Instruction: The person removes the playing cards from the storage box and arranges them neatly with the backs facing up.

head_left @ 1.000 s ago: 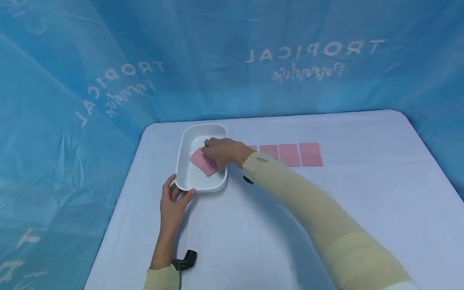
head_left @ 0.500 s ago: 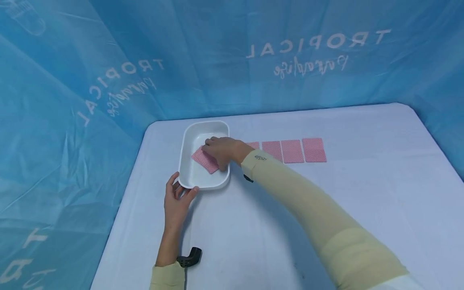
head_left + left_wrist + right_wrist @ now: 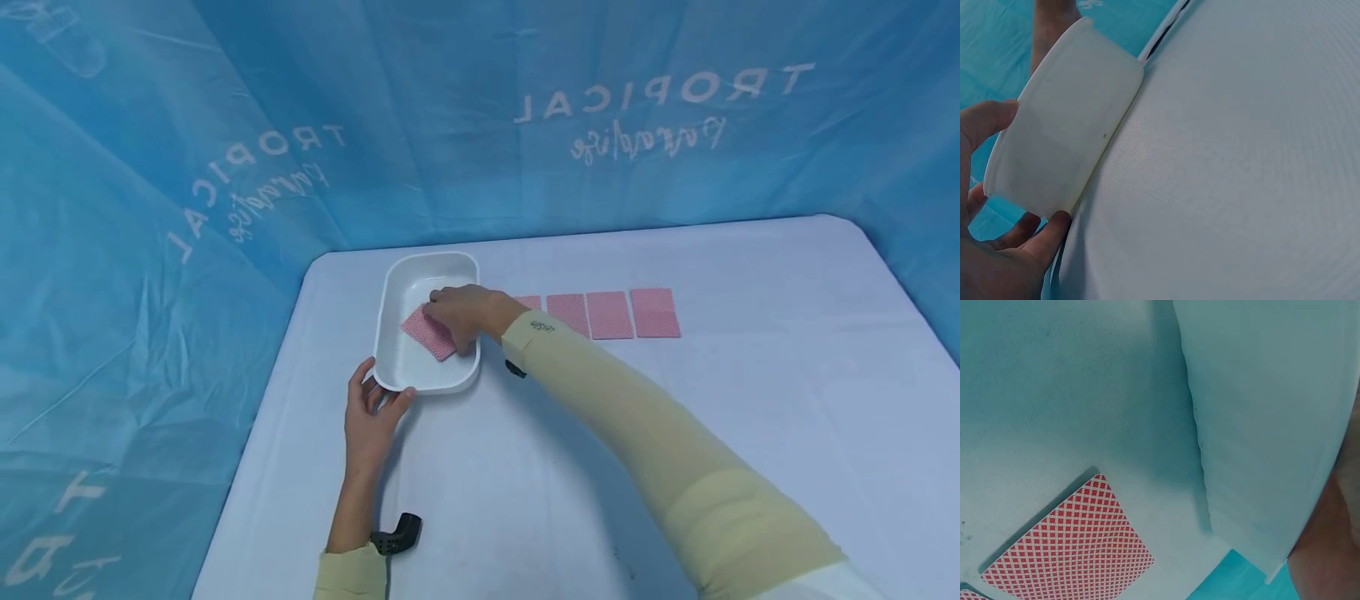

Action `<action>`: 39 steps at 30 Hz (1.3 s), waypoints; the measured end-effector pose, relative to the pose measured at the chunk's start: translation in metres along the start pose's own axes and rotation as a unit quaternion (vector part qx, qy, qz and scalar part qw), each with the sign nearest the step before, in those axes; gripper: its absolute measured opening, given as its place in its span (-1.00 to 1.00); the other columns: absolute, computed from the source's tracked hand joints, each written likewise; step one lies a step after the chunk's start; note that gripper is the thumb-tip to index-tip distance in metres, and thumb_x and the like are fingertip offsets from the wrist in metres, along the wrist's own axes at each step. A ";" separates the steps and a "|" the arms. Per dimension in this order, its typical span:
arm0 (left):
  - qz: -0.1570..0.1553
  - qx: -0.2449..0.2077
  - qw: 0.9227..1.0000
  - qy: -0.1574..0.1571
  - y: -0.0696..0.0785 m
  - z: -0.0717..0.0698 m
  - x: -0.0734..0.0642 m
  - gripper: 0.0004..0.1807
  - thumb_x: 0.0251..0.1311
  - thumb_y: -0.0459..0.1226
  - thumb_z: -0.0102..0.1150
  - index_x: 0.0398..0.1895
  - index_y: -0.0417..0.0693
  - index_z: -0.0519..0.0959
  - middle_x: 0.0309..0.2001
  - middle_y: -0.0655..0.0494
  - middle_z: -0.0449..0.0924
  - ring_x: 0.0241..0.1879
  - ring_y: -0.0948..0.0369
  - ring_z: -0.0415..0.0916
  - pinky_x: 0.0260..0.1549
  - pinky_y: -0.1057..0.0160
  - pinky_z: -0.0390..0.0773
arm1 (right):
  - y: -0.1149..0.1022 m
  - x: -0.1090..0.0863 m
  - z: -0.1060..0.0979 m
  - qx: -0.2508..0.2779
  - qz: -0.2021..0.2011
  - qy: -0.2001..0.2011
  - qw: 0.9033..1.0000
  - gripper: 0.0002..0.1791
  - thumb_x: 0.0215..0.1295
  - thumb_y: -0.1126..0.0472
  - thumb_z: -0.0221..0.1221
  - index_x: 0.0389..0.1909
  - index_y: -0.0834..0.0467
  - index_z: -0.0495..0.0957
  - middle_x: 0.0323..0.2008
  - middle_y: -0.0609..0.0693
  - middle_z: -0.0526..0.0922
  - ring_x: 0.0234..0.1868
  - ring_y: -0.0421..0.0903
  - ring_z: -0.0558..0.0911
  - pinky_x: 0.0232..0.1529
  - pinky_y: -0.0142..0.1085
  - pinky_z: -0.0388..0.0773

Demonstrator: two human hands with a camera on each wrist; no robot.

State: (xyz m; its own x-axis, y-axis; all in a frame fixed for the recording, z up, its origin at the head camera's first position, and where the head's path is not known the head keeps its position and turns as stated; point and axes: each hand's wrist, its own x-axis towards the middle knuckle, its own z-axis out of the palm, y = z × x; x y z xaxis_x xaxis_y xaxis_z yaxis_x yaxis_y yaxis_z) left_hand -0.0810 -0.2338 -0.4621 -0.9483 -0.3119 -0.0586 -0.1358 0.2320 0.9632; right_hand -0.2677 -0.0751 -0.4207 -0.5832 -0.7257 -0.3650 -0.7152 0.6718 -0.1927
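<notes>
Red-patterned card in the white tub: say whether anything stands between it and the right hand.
Nothing visible does. In the head view the right hand reaches over the side of the white tub and touches the red-patterned card; no wall separates them.

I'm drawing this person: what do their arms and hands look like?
The left hand and right hand wear no gloves. The left sleeve and right sleeve are pale yellow; the right one has dark lettering. A bent black device sits by the left sleeve's end, with a small black piece by the right's.
</notes>
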 end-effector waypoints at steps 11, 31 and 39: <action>0.022 -0.016 1.000 0.005 -0.031 0.000 0.013 -0.10 0.00 -0.06 0.46 0.40 0.25 0.17 0.26 0.08 0.33 0.19 0.17 0.39 0.01 0.36 0.50 | 0.002 -0.002 0.000 0.002 -0.007 0.012 1.000 -0.14 -0.06 0.13 0.47 0.30 -0.04 0.28 -0.01 -0.09 0.34 -0.08 -0.11 0.36 -0.10 -0.30 0.45; 0.015 -0.008 1.000 -0.012 0.004 -0.001 0.002 -0.13 0.10 -0.23 0.40 0.43 -0.02 0.12 0.30 -0.13 0.29 0.23 0.01 0.36 0.05 0.24 0.49 | 0.002 -0.005 -0.004 -0.013 -0.017 0.037 0.999 -0.17 -0.11 0.03 0.49 0.23 0.07 0.36 0.00 -0.07 0.29 0.00 -0.14 0.28 -0.05 -0.35 0.47; 0.009 -0.009 1.000 -0.011 0.003 -0.005 0.000 -0.13 0.09 -0.25 0.40 0.43 0.00 0.13 0.30 -0.15 0.28 0.24 -0.02 0.35 0.03 0.29 0.49 | 0.001 -0.009 -0.006 -0.001 -0.038 0.047 0.998 -0.10 -0.12 0.00 0.50 0.28 0.02 0.29 0.08 -0.04 0.28 0.08 -0.11 0.27 0.02 -0.29 0.48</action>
State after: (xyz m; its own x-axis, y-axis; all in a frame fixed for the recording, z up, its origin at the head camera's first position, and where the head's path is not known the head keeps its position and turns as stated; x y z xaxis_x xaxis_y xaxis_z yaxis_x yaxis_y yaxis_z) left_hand -0.0799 -0.2374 -0.4578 -0.9566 -0.2879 -0.0460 -0.1130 0.2208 0.9688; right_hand -0.2654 -0.0688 -0.4121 -0.5608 -0.7855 -0.2616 -0.7594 0.6139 -0.2153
